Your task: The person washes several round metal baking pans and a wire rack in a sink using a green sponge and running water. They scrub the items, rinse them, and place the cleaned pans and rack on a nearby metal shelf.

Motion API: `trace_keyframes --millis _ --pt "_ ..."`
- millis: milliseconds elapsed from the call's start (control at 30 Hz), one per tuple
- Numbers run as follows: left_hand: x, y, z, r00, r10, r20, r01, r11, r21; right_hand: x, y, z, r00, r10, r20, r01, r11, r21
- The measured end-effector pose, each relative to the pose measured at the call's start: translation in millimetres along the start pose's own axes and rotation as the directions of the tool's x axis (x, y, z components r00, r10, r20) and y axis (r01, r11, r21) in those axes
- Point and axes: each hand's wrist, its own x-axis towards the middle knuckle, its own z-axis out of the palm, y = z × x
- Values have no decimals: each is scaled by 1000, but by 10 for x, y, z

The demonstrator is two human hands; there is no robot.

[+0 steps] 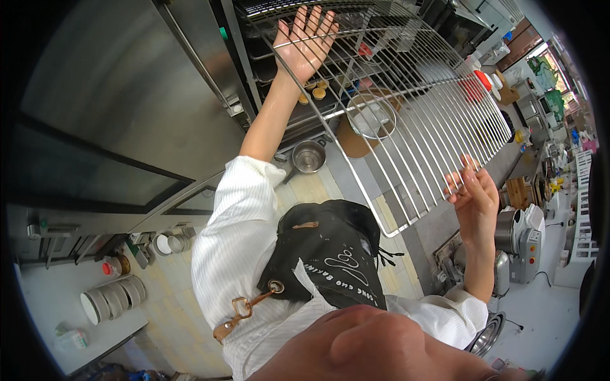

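Note:
A large wire cooling rack [406,96] is held tilted in front of me, slanting from upper left to lower right. My left hand [305,46] lies flat beneath its far left end, palm up and fingers spread, with wires crossing over the palm. At the near right side, my right hand [475,190] grips the edge wires, the thumb and fingers closed round them. Behind the left wrist, small round yellow pastries [319,93] sit on a dark tray in a tall shelf unit. Part of that unit is hidden by the rack and my arm.
A steel saucepan [309,157] is below the shelf unit. Under the wire rack stands a brown bin [353,141] with a round clear vessel at its top. Steel cabinet doors [127,82] fill the left; a white mixer [528,244] stands at the right. White round tins [114,298] lie lower left.

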Motion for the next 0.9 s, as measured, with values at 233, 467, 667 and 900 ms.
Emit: trace_keyframes --millis 233,467,667,900 --pt "-441 -18 4 992 -129 -9 127 964 234 746 180 593 995 6 97 -5 1000 -4" --pt "-1217 -45 -226 900 -390 -193 433 851 297 1813 412 1142 949 -164 268 147 986 80" --pt "-2255 -224 -824 746 -506 -434 665 606 437 3054 585 1450 920 -224 322 251 967 -43" --pt "-2898 -143 -1029 626 -444 -641 768 498 404 3826 450 2198 938 -333 95 335 798 -502"
